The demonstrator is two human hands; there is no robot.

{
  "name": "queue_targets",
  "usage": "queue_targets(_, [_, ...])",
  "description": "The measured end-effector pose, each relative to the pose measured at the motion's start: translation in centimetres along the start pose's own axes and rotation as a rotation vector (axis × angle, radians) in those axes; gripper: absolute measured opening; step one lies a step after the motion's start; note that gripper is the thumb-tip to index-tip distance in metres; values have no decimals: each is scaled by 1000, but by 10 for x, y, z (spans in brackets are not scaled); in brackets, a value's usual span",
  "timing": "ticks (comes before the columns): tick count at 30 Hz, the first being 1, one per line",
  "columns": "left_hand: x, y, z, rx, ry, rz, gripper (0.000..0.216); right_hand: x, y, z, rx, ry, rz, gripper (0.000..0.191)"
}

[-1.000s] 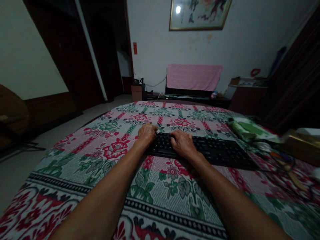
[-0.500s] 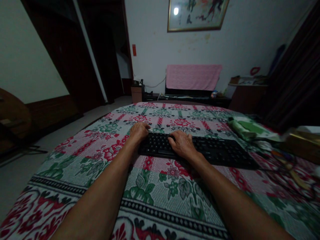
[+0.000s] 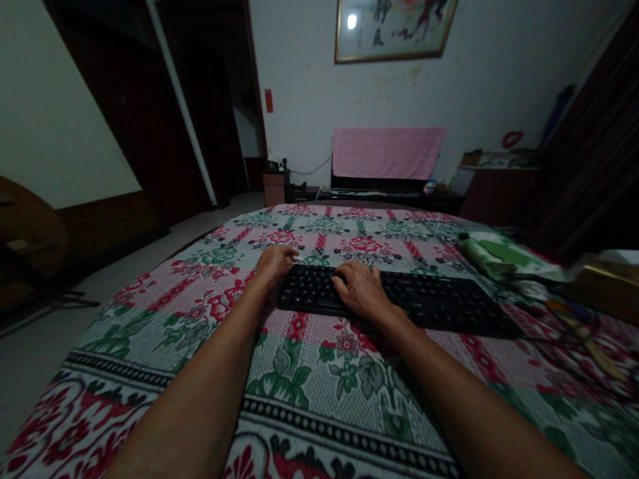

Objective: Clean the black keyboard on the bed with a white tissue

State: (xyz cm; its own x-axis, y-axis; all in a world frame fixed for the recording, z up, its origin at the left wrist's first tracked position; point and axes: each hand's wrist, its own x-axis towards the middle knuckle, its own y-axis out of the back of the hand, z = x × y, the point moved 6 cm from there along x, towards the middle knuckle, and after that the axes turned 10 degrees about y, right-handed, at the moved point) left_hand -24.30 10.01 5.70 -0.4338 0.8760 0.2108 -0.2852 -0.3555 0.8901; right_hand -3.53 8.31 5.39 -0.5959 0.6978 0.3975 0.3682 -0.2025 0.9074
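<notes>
A black keyboard (image 3: 429, 303) lies across a floral bed cover (image 3: 319, 392), a little way in front of me. My left hand (image 3: 274, 263) sits at the keyboard's left end, its fingers curled over the far left corner as if gripping it. To its right, my right hand (image 3: 360, 289) rests on the keys of the left half, with fingers bent downward and nothing held in them. Both forearms reach in from the bottom of the view.
A green and white bundle (image 3: 499, 256) lies right of the keyboard, with cables (image 3: 574, 326) and a box (image 3: 604, 283) further right. Beyond the bed are a pink cloth (image 3: 387, 153) over a dark unit, a cabinet (image 3: 492, 189) and a doorway on the left.
My left hand has slid left from the keys to the keyboard's left end. My right hand has shifted slightly left on the keys.
</notes>
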Motion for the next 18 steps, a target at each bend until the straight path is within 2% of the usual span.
queue_targets(4, [-4, -6, 6, 25, -96, -24, 38, 0, -2, 0, -6, 1, -2, 28])
queue_targets(10, [-4, -4, -5, -5, -19, 16, 39, 0, -4, 1, -5, 9, 3, 28])
queue_targets(15, [-5, -7, 0, 14, -111, -30, 40, 0, -3, 2, -3, 9, 13, 27])
queue_targets(18, [-7, -3, 2, 71, -56, -14, 39, 0, -4, 2, -5, 13, 20, 27])
